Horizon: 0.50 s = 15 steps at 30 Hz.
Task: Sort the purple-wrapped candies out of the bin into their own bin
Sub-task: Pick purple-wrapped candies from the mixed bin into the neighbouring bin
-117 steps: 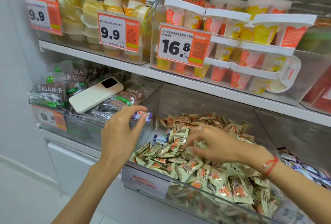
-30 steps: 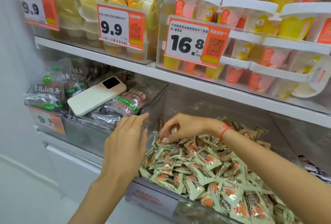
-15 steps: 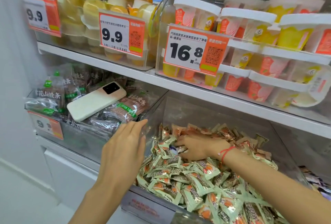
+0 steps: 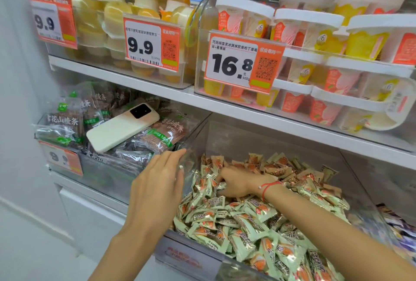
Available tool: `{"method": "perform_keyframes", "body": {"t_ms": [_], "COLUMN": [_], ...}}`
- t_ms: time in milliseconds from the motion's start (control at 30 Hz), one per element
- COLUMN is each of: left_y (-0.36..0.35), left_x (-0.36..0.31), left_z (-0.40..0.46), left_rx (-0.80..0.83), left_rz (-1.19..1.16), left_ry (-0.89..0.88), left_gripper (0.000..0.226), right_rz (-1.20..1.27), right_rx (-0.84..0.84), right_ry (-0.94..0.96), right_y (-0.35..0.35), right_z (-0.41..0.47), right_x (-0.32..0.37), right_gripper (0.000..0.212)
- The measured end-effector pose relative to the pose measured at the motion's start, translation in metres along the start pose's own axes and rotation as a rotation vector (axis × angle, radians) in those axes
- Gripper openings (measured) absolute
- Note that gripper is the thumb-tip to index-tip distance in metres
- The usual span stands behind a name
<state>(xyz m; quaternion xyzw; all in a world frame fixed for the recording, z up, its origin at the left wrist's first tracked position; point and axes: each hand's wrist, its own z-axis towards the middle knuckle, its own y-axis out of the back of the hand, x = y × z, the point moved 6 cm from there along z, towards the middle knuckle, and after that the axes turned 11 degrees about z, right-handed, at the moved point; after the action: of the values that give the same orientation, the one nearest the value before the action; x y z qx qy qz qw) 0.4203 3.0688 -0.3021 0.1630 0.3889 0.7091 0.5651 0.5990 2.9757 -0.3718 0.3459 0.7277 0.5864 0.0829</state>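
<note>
A clear bin (image 4: pixel 258 141) on the lower shelf is heaped with green-and-orange wrapped candies (image 4: pixel 247 224). My right hand (image 4: pixel 243 183), a red string on its wrist, is pushed into the pile at the back left with its fingertips buried among the wrappers. My left hand (image 4: pixel 157 186) rests against the bin's left wall with its back to the camera and its fingers together, so the palm is hidden. No purple candy shows in this pile. Purple-wrapped candies (image 4: pixel 403 233) lie in the neighbouring bin at the far right edge.
A white phone (image 4: pixel 122 130) lies on bags of brown snack strips (image 4: pixel 162 134) in the left bin. The shelf above carries jelly cups (image 4: pixel 112 17) and white-lidded pudding tubs (image 4: pixel 315 33) behind orange price tags (image 4: pixel 238 62). A white wall stands at the left.
My right hand has dropped from the bin's back-left corner and dug its fingers into the pile. My left hand has stayed on the bin wall.
</note>
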Motion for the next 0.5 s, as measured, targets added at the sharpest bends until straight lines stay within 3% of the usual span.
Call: {"method": "perform_keyframes", "body": {"t_ms": [200,300,400,500], "left_y": [-0.001,0.008,0.027,0.019], "left_x": [0.0,-0.013,-0.043,-0.07], "left_z": [0.002,0.002,-0.005,-0.016], "left_rx": [-0.018,-0.059,-0.088,0.136], "left_rz": [0.046,0.049,-0.098,-0.283], "left_ry": [-0.041,-0.12,-0.21,-0.219], "left_gripper": [0.044,0.04,0.033,0.026], "right_rz": [0.346,0.282,0.156,0.112], "right_rx": [-0.114,-0.204,-0.325,-0.431], "right_ry": [0.144,0.145,0.119,0.059], "right_y": [0.035,0.037,0.033,0.026], "right_z": [-0.07,-0.116,-0.158,-0.185], "right_x": [0.027,0.03,0.027,0.016], "right_gripper": [0.004,0.02,0.019,0.024]}}
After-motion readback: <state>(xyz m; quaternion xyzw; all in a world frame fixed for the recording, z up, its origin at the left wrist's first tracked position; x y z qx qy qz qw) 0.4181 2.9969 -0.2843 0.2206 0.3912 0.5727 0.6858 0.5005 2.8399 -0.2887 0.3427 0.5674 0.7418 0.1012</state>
